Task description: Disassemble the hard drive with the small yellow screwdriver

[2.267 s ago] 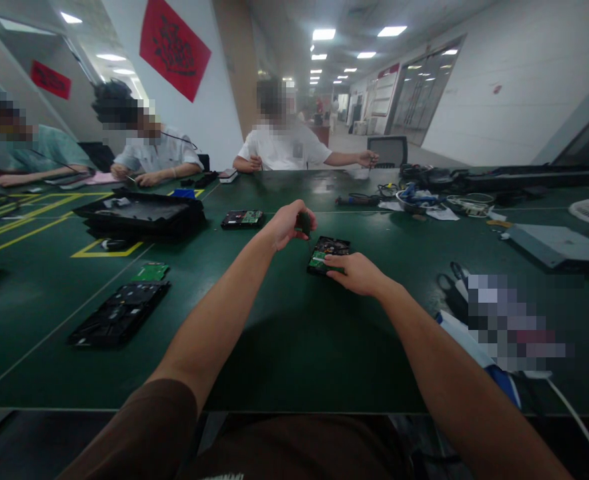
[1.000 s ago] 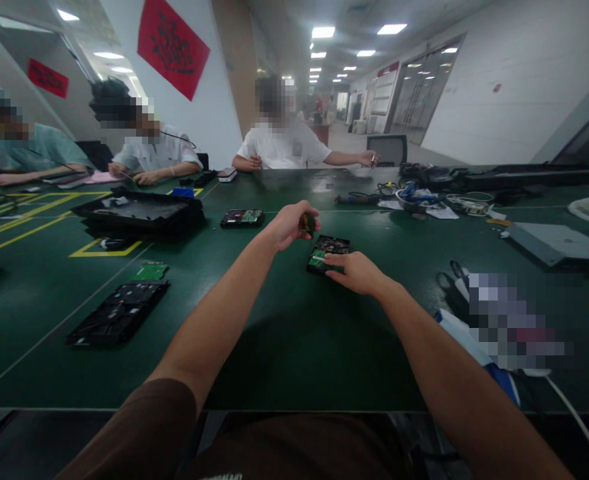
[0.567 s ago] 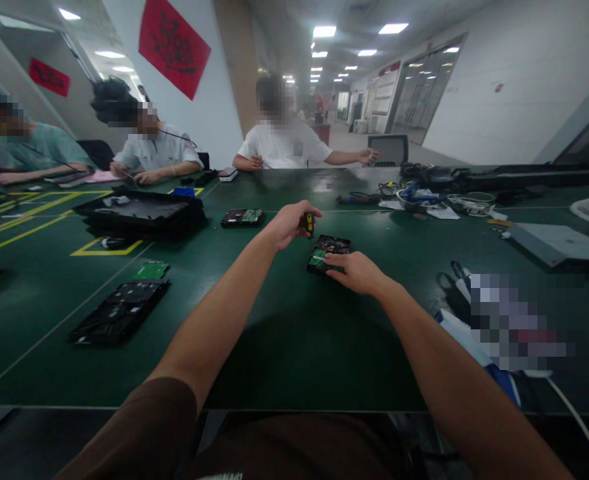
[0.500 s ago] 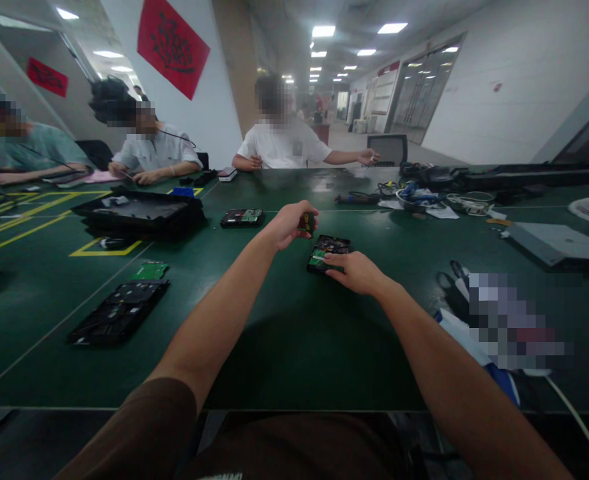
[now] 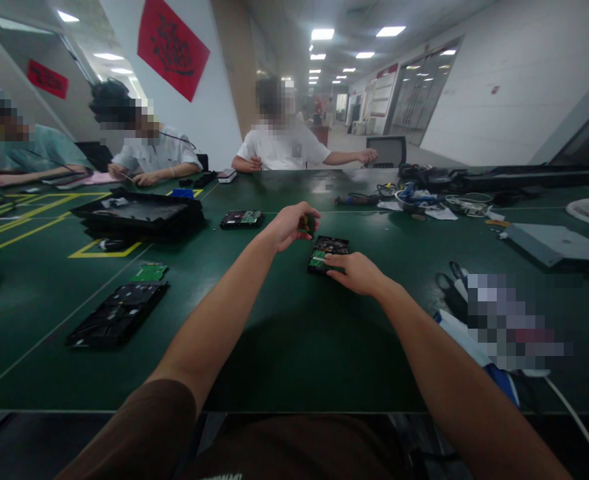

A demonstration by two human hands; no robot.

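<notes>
A black hard drive [image 5: 330, 250] with a green circuit board lies on the green table [image 5: 284, 333] in front of me. My left hand [image 5: 288, 225] is closed around the dark handle of a screwdriver [image 5: 305, 225], held upright over the drive's left edge. My right hand [image 5: 357, 273] rests on the drive's near edge, fingers pressed flat on it.
A second hard drive [image 5: 243, 218] lies farther back. A black frame [image 5: 119, 313] and a green board [image 5: 150, 271] lie at left, behind them a black tray [image 5: 139, 213]. Scissors [image 5: 455, 273], cables and a grey box [image 5: 554, 243] are at right. Three people sit at the far side.
My left hand has turned the screwdriver handle slightly in place. My right hand and the drive have stayed where they were.
</notes>
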